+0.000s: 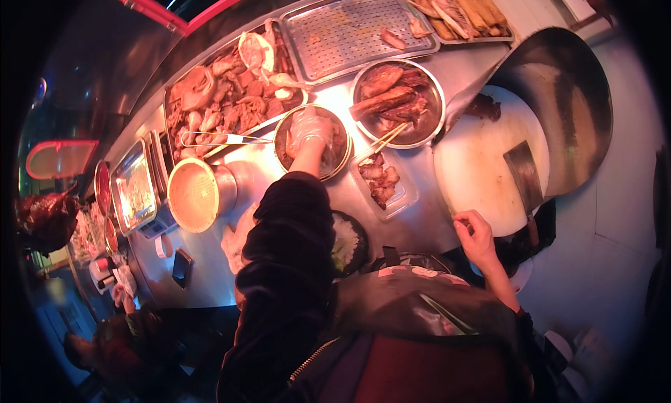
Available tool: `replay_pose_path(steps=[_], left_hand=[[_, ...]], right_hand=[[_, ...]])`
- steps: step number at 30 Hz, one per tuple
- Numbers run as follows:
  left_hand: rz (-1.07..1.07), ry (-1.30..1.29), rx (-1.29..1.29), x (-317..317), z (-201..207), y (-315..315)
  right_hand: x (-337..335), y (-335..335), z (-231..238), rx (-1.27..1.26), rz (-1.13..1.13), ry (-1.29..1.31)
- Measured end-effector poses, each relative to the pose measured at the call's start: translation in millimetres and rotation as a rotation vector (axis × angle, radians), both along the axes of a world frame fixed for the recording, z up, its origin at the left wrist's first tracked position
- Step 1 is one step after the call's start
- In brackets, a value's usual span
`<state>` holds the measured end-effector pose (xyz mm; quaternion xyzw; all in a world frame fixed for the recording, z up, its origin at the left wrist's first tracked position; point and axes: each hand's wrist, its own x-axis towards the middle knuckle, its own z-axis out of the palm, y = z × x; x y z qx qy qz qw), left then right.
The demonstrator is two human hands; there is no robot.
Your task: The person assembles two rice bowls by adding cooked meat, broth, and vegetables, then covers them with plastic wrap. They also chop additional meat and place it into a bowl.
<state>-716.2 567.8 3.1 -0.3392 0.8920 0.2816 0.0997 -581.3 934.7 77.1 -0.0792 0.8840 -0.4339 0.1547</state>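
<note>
- Left hand fingers (pixel 312 127), in a clear plastic glove, curled narrow down into the small round steel bowl (pixel 335 158); what they grip, can't tell. That bowl sits mid-worktop, just past the dark sleeve.
- Left hand (pixel 309 132) is over the bowl's 10 o'clock half; the bowl's contents are hidden under it.
- Right hand (pixel 475 236) bare, fingers loosely curled, holding nothing, resting at the 6 o'clock edge of the round white chopping board (pixel 475 165).
- Steel cleaver with dark handle (pixel 524 176) lies on the board at its 3 o'clock side, near the right hand but apart from it.
- Dark piece of meat (pixel 484 107) sits at the board's 12 o'clock edge.
- Larger round steel bowl of dark roasted meat strips (pixel 397 102) is at 2 o'clock from the small bowl, rims close together. Pale chopsticks (pixel 383 143) lean out over its 7 o'clock rim.
- Clear shallow rectangular tray of chopped meat pieces (pixel 381 181) lies at 4 o'clock from the small bowl.
- Steel tongs (pixel 224 139) lie at 9 o'clock from the small bowl, on the edge of the long steel tray of mixed braised cuts (pixel 224 99).
- Round metal pot with orange-lit inside (pixel 194 195), tipped on its side, at 8 o'clock from the small bowl.
- Perforated steel tray (pixel 349 32), nearly bare, at 12 o'clock.
- Black round bowl of white rice (pixel 346 242) at 6 o'clock, partly under the sleeve.
- All on the stainless steel worktop (pixel 258 165).
</note>
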Motion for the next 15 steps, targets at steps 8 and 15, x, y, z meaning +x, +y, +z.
replay_pose_path(steps=[8,15], left_hand=[[0.327,0.580,0.835,47,-20,-42],[0.516,0.661,1.127,74,-4,-46]], right_hand=[[-1,99,-16,0.158,-0.268,0.070],[0,161,-45,0.158,-0.289,0.047]])
